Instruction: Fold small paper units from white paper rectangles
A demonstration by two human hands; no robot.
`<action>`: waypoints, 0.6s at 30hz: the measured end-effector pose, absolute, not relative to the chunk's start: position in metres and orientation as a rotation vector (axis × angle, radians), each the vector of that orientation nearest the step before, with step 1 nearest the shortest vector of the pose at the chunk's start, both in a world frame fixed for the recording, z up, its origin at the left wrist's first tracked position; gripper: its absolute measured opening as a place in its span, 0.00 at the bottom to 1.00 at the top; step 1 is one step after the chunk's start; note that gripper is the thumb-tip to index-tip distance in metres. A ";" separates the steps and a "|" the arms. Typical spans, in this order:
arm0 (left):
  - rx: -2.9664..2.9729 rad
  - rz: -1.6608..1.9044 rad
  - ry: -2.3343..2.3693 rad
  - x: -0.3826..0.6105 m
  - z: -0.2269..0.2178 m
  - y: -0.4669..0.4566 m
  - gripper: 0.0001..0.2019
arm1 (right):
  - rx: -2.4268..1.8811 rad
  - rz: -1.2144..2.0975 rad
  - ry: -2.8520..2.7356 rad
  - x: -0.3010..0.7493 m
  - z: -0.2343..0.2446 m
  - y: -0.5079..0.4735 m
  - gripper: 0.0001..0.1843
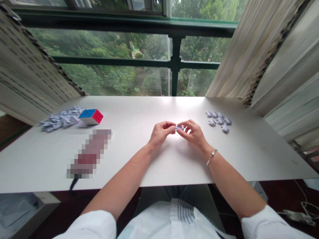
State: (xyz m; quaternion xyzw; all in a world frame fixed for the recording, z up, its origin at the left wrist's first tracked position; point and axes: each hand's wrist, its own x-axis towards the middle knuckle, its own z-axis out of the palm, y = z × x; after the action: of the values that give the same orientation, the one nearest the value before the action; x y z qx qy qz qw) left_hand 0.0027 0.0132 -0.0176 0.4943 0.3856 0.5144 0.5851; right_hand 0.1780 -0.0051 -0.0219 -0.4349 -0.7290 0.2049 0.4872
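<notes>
My left hand (161, 131) and my right hand (193, 132) meet over the middle of the white table (139, 159). Both pinch one small folded piece of pale paper (178, 127) between fingertips and thumbs, just above the tabletop. A silver bracelet (211, 156) sits on my right wrist. To the right of my hands lie several small folded paper pieces (218, 120) in a loose cluster.
At the far left lies a heap of pale paper pieces (58, 120) with a colourful puzzle cube (91, 116) beside it. A blurred-out oblong object (88, 154) lies near the front left. Curtains hang at both sides, and a window with a green frame faces the table.
</notes>
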 end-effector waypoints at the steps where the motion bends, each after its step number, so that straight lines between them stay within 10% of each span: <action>1: 1.157 1.200 0.900 0.003 -0.018 0.013 0.13 | -1.056 0.487 -1.769 0.177 -0.022 -0.005 0.10; 18: 1.092 1.232 0.880 0.007 -0.024 0.010 0.11 | -1.076 0.463 -1.745 0.173 -0.024 -0.006 0.06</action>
State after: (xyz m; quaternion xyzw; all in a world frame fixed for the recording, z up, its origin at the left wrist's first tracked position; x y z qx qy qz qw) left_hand 0.0073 0.0101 -0.0235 0.4699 0.3788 0.5304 0.5953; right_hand 0.1727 -0.0061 -0.0236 -0.4442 -0.7207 0.1910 0.4968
